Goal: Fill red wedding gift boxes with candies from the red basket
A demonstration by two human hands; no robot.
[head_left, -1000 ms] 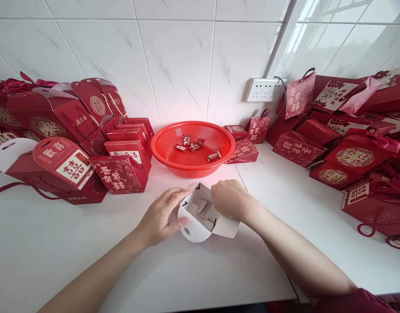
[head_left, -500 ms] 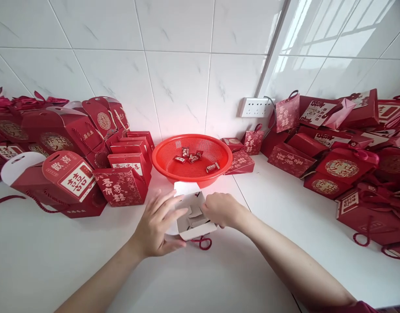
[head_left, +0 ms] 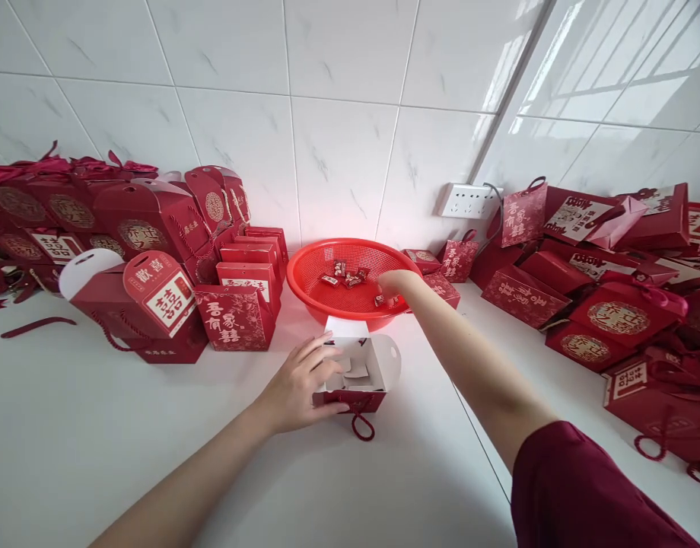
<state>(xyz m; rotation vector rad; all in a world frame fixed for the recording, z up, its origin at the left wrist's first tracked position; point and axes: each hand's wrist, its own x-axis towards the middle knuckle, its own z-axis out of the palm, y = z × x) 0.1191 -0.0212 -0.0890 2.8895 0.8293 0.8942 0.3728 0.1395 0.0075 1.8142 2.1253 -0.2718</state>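
Observation:
An open red box (head_left: pixel 357 401) with a white inside stands on the white tabletop, its flaps spread and a dark red cord loop (head_left: pixel 363 428) in front. My left hand (head_left: pixel 307 384) rests on the box's left side, its fingers apart over the edge. Beyond the box is a red mesh basket (head_left: pixel 310 285) holding several small wrapped candies (head_left: pixel 353 277). My right hand (head_left: pixel 396 283) reaches into the basket's right side, over candies there. Its fingers are mostly hidden, so what they hold, if anything, does not show.
Red boxes with gold emblems (head_left: pixel 147 228) and upright red packets (head_left: pixel 236 318) stand at the left. A red strap (head_left: pixel 39 327) lies near them. At the right is a pile of red boxes (head_left: pixel 615 312). A white power strip (head_left: pixel 469 201) is on the tiled wall.
My right hand has left the white-lined box and moved up and right into the basket. The box's right flap now shows. My left hand stays at the box, and the view has shifted.

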